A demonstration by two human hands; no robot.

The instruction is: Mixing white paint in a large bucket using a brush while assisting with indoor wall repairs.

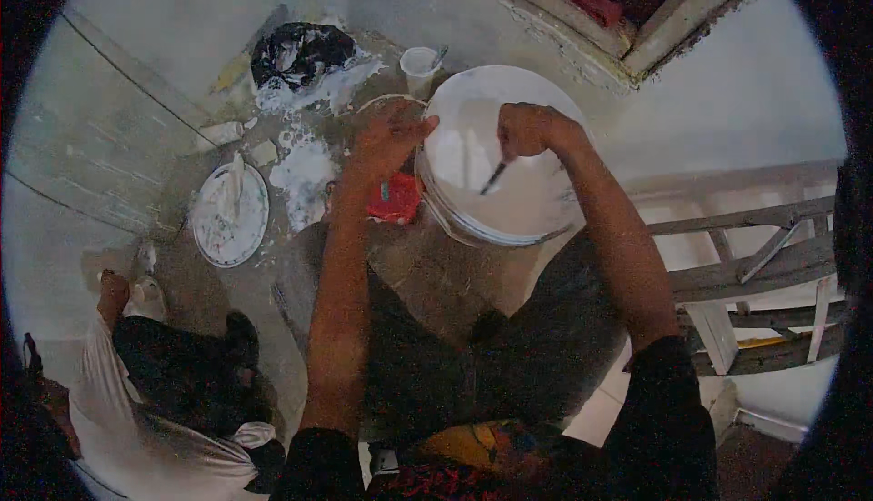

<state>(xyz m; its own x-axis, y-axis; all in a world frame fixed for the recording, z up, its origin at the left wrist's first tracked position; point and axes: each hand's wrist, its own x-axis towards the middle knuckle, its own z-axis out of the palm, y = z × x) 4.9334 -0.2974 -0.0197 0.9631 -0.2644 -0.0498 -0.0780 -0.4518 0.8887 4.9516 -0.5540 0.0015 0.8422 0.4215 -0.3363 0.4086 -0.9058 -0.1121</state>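
A round white bucket (438, 205) stands between my knees, filled near the top with smooth off-white liquid (546, 169). My right hand (530, 130) is closed in a fist above the liquid. From it a thin dark stick-like tool (493, 178) slants down to the surface; its upper part is hidden in the fist. At the bucket's left edge my left hand (393, 142) is closed, thumb on the rim. A pale curved rim (389, 98) of another container shows behind that hand. Just below it lies a red packet (396, 199).
A white cup (418, 63) with a utensil stands behind the bucket. To the left are a black plastic bag (296, 51), white powder (305, 174) and a smeared lid (207, 228). Another person (136, 401) sits lower left. Wooden ladder-like rails (764, 274) stand right.
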